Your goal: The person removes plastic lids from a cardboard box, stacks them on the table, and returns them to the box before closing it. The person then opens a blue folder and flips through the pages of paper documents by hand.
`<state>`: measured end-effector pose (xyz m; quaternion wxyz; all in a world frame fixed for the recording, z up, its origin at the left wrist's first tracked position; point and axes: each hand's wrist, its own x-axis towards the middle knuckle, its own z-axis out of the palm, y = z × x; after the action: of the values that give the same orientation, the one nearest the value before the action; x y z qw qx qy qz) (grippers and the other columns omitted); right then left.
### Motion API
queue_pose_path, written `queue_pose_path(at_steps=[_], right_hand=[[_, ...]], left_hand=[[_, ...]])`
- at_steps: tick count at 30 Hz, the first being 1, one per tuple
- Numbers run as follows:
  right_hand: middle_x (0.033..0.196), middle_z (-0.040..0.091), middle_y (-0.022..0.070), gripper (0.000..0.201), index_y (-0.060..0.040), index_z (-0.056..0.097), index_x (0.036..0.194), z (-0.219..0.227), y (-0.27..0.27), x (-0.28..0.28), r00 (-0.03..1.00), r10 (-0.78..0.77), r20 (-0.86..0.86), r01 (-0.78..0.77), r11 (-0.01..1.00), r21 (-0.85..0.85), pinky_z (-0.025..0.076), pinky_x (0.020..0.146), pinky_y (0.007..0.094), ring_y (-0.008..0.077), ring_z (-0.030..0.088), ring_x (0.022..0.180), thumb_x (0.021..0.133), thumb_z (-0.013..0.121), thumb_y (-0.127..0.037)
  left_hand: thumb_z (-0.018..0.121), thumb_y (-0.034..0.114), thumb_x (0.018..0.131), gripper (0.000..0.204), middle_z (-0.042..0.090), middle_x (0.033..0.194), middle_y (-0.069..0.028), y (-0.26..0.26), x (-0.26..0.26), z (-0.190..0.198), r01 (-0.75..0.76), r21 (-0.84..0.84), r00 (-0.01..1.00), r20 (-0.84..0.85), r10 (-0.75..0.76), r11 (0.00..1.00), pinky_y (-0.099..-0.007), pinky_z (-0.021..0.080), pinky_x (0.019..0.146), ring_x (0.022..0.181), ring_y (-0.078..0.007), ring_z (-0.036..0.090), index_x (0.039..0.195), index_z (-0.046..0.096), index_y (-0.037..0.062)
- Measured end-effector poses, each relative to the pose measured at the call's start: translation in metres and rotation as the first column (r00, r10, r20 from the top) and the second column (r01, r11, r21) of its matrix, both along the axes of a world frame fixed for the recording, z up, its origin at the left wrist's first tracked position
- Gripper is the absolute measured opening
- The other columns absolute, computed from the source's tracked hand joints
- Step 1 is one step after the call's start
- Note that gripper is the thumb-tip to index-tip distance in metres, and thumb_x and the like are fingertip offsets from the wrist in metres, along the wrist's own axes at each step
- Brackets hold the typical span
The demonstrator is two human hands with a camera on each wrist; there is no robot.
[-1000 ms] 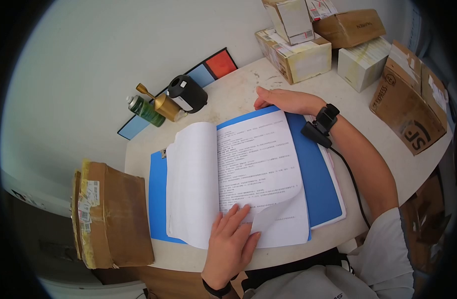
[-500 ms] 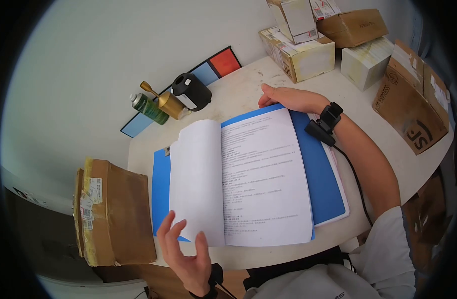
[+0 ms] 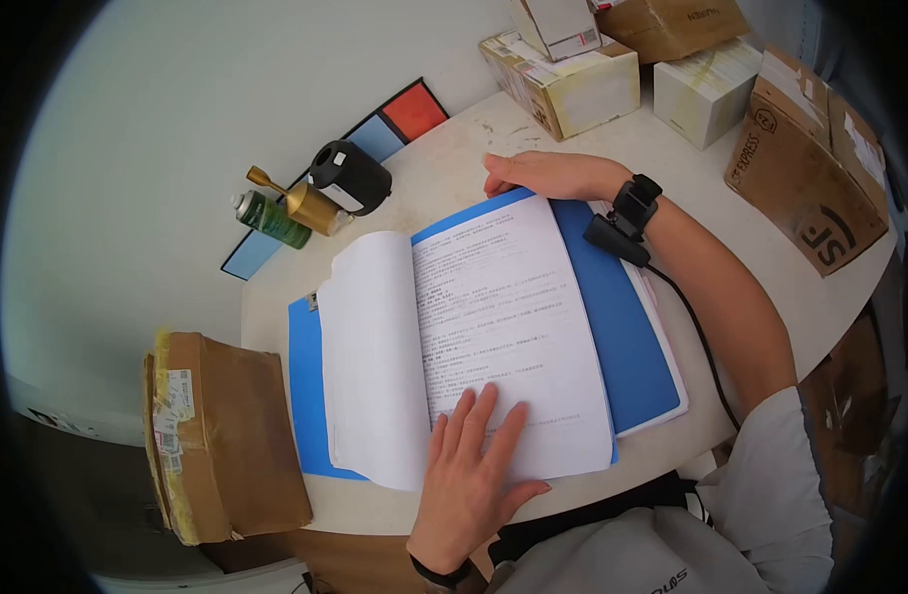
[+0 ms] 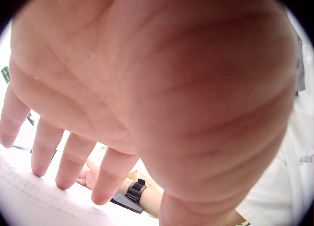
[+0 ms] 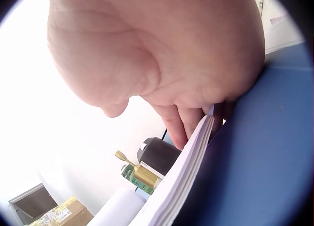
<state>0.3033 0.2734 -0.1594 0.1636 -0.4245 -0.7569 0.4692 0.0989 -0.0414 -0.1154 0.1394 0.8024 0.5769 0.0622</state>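
A thick stack of printed sheets [image 3: 503, 297] lies open on a blue folder [image 3: 622, 337], with turned pages [image 3: 375, 356] curling over on the left. My left hand [image 3: 469, 485] is spread palm down over the lower part of the printed page, fingers fairly straight. The left wrist view shows its fingertips [image 4: 64, 182] close to the printed lines. At the folder's top right corner is my right hand [image 3: 563, 176], resting against the top of the stack. In the right wrist view its extended fingers [image 5: 171, 125] reach past the edges of the sheets.
Behind the folder stand a green spray can [image 3: 274, 220], a gold-coloured container [image 3: 313, 210] and a black cylinder [image 3: 353, 178]. A cardboard box [image 3: 241, 436] is at the left edge. Several parcels [image 3: 592, 94] and an SF Express box [image 3: 810, 163] occupy the right. A cable [image 3: 691, 307] hangs from my right wrist.
My left hand lifted away to the left as a page with a curled corner turned over, then came back down on the newly exposed page. My right hand stays at the corner.
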Motion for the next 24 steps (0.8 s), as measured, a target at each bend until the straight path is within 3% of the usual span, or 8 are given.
queue_pose_path(at_steps=[4, 14, 20, 23, 24], right_hand=[[0.143, 0.062, 0.0148, 0.089, -0.0021, 0.063, 0.139, 0.005, -0.007, 0.003, 1.0, 0.004, 0.0, -0.004, 1.0, -0.01, 0.036, 0.117, 0.0358, 0.0254, 0.055, 0.135, 0.103, 0.027, -0.076], [0.146, 0.061, 0.0147, 0.088, -0.0018, 0.061, 0.141, 0.009, -0.008, 0.001, 1.0, 0.002, 0.023, -0.002, 1.0, -0.01, 0.035, 0.118, 0.0364, 0.0262, 0.054, 0.137, 0.104, 0.028, -0.074], [0.145, 0.061, 0.0147, 0.087, -0.0015, 0.062, 0.14, 0.007, -0.004, 0.001, 1.0, 0.012, 0.026, -0.011, 1.0, -0.006, 0.035, 0.118, 0.0363, 0.0261, 0.053, 0.137, 0.105, 0.027, -0.073], [0.145, 0.061, 0.0148, 0.087, -0.0018, 0.062, 0.14, 0.004, -0.004, 0.0, 1.0, 0.006, 0.02, -0.006, 1.0, -0.004, 0.035, 0.118, 0.0363, 0.0256, 0.053, 0.138, 0.105, 0.026, -0.073], [0.144, 0.062, 0.0148, 0.087, -0.002, 0.062, 0.14, 0.004, -0.004, -0.001, 1.0, -0.008, 0.016, 0.009, 1.0, -0.005, 0.035, 0.118, 0.0364, 0.0253, 0.054, 0.138, 0.105, 0.025, -0.073]], left_hand=[[0.097, 0.028, 0.06, 0.084, 0.049, 0.156, -0.0172, 0.0, 0.004, -0.007, 0.028, 0.005, 0.999, 0.032, -0.028, 1.0, -0.0535, 0.045, 0.113, 0.145, -0.0449, 0.044, 0.136, 0.064, 0.0102], [0.096, 0.028, 0.061, 0.074, 0.056, 0.15, -0.0164, 0.003, -0.005, -0.004, 0.016, -0.014, 0.995, 0.097, -0.015, 1.0, -0.0514, 0.047, 0.112, 0.143, -0.0422, 0.048, 0.127, 0.069, 0.0079], [0.088, 0.008, 0.073, 0.047, 0.059, 0.146, -0.016, 0.001, -0.006, -0.011, 0.013, 0.073, 0.991, 0.132, -0.023, 0.997, -0.0504, 0.047, 0.111, 0.139, -0.0422, 0.053, 0.117, 0.072, 0.0062], [0.08, 0.002, 0.078, 0.034, 0.065, 0.136, -0.0164, -0.003, 0.002, -0.005, -0.065, 0.157, 0.996, 0.065, 0.055, 0.985, -0.0496, 0.049, 0.108, 0.133, -0.042, 0.058, 0.111, 0.072, 0.0039], [0.077, 0.002, 0.08, 0.031, 0.067, 0.13, -0.0173, -0.004, -0.003, -0.008, -0.198, 0.249, 0.978, 0.116, 0.174, 0.948, -0.0495, 0.048, 0.108, 0.129, -0.0418, 0.06, 0.111, 0.071, 0.0012]])
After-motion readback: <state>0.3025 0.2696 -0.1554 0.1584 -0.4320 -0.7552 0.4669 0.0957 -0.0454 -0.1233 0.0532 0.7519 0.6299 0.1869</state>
